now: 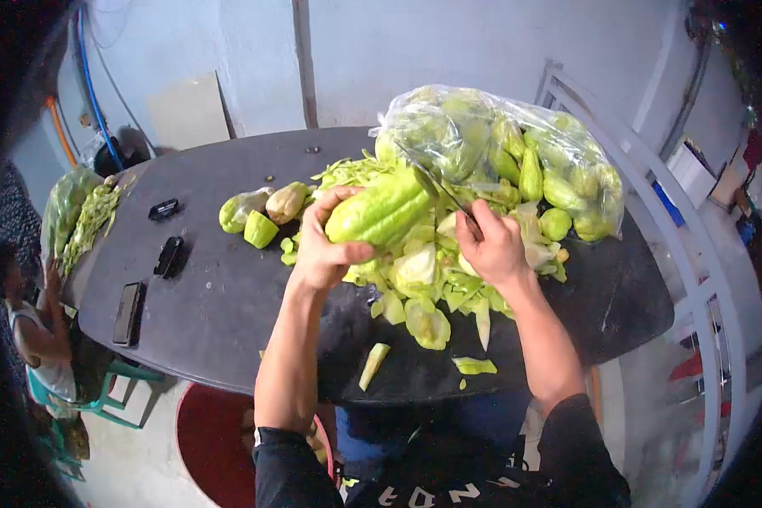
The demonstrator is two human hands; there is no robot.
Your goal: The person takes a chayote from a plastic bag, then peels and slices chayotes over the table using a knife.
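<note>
A large light-green chayote [379,210] is held above the dark table by my left hand [328,241], whose fingers and thumb wrap round its left end. My right hand [493,241] is closed on the handle of a knife [445,188]. The knife's blade slants up to the left and lies at the chayote's right end. Below both hands spreads a pile of green peels and cut pieces [416,264]. Behind them a clear plastic bag [474,127] holds several whole chayotes [531,175].
Several chayote pieces [261,229] lie left of the pile. A phone [129,314] and two small black objects [169,256] are on the table's left [203,322]. At far left a person [38,339] sits by another bag [66,203]. A white railing [652,169] stands right.
</note>
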